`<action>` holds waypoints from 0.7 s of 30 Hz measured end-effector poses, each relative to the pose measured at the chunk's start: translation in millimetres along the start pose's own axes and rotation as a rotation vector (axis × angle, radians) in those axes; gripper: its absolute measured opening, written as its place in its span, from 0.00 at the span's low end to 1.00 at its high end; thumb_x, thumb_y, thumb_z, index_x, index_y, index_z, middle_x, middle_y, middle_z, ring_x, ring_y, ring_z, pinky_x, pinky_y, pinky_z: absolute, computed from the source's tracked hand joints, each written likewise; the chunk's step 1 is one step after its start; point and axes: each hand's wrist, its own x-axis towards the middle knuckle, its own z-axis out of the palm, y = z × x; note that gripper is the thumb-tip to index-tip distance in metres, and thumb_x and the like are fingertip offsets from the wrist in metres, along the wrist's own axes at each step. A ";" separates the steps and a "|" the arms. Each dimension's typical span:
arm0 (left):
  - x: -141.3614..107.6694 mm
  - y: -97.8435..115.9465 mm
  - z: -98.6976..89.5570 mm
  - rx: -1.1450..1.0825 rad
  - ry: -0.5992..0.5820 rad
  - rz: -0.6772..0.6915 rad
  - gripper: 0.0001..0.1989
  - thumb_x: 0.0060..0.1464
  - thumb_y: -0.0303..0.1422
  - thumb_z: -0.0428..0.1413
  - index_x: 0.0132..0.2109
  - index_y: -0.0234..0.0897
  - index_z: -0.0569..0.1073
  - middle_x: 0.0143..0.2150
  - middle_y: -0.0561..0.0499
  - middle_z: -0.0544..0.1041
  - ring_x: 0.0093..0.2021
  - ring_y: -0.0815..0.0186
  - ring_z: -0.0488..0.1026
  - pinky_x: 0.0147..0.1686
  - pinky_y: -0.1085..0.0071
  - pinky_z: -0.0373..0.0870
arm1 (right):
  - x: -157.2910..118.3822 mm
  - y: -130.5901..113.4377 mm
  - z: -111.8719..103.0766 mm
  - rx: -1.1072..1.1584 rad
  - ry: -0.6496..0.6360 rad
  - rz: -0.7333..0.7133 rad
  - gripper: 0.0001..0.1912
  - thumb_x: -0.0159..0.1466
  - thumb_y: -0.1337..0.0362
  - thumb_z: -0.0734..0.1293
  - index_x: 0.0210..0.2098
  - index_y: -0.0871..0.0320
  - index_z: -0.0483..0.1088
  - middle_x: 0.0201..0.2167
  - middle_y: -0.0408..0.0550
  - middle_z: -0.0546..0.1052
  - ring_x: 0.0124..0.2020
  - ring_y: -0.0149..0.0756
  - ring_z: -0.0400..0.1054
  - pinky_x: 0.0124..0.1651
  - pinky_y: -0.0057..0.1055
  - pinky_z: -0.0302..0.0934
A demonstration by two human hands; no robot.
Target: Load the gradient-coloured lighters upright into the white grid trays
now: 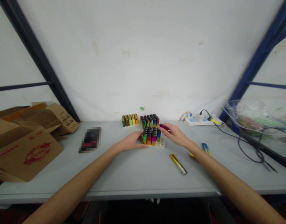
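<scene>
Way in: the table in front of the tray (161,145).
Bare table (133,174) runs from the tray's front to the near edge, between 2 forearms (86,177); 1 gold lighter (178,164) lies flat there, right of the tray. The left hand (134,141) blocks the tray's left side; the right hand (173,133), with 1 purple lighter (161,126), crowds its right. Upright lighters (149,119) and the wall (143,62) bar the back. Cables (259,153) lie far right of the tray, 1 box (40,149) far left.
</scene>
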 end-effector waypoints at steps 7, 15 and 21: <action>0.3 0.4 0.4 -0.031 -0.002 0.012 0.30 0.52 0.56 0.62 0.48 0.34 0.75 0.43 0.45 0.79 0.40 0.56 0.75 0.41 0.64 0.72 | -2.7 -1.1 -15.2 -0.180 -0.045 -0.121 0.26 0.74 0.45 0.56 0.31 0.57 0.69 0.28 0.46 0.72 0.28 0.33 0.63 0.35 0.30 0.56; 0.7 1.3 -0.4 0.012 -0.003 0.007 0.29 0.52 0.56 0.62 0.45 0.33 0.75 0.39 0.45 0.78 0.37 0.56 0.74 0.38 0.65 0.70 | -7.2 6.1 -4.6 0.048 -0.289 -0.012 0.24 0.69 0.43 0.65 0.34 0.59 0.74 0.25 0.47 0.81 0.26 0.36 0.75 0.32 0.28 0.63; 0.7 -0.1 0.3 0.010 0.027 0.011 0.30 0.50 0.57 0.63 0.46 0.35 0.75 0.40 0.45 0.78 0.39 0.55 0.74 0.40 0.64 0.70 | -4.6 4.5 5.5 -0.032 -0.312 -0.019 0.25 0.69 0.43 0.64 0.34 0.60 0.76 0.25 0.50 0.81 0.24 0.35 0.74 0.31 0.28 0.63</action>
